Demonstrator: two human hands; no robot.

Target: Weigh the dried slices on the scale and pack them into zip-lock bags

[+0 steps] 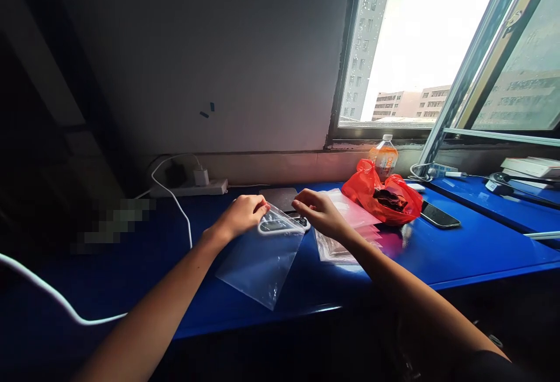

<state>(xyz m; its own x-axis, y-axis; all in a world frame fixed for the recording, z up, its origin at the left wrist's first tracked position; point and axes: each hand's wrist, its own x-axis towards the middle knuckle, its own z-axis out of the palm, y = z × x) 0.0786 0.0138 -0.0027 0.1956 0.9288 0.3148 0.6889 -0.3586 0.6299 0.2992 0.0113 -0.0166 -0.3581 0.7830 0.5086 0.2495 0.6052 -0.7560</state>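
My left hand [249, 214] is closed, with thumb and fingers pinching an upper corner of a clear plastic bag [262, 265]. The bag hangs slanted over the blue table and looks flat. My right hand [321, 210] is just right of the bag's top edge, its fingers curled together; whether they grip the bag I cannot tell. A white-rimmed dark object [280, 227] shows at the bag's upper part; I cannot make out its kind. Beyond my hands lies a flat grey item [280, 196], partly hidden. Under my right forearm is a stack of clear plastic bags [330, 248].
Right of the stack sit a red plastic bag [400, 210] with dark contents, a bottle of orange drink [385, 157] and a phone [440, 216]. A power strip [192, 188] with a white charger [201, 177] and cable lies at the back left. The blue table [490, 242] runs below a window.
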